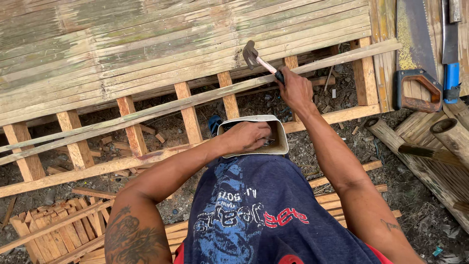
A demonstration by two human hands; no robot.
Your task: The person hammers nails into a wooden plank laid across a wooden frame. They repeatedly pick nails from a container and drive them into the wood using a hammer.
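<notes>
My right hand grips the handle of a claw hammer, its head raised over the bamboo slat flooring. A loose bamboo slat lies across the wooden joists just below the hammer. My left hand reaches into a white plastic container held at my waist; what the fingers hold inside is hidden. My dark blue shirt fills the lower middle of the view.
A handsaw with an orange and grey handle rests at the right, beside a blue-handled tool. Thick bamboo poles lie at the right edge. Cut wood scraps are piled at lower left. Bare ground with debris shows between the joists.
</notes>
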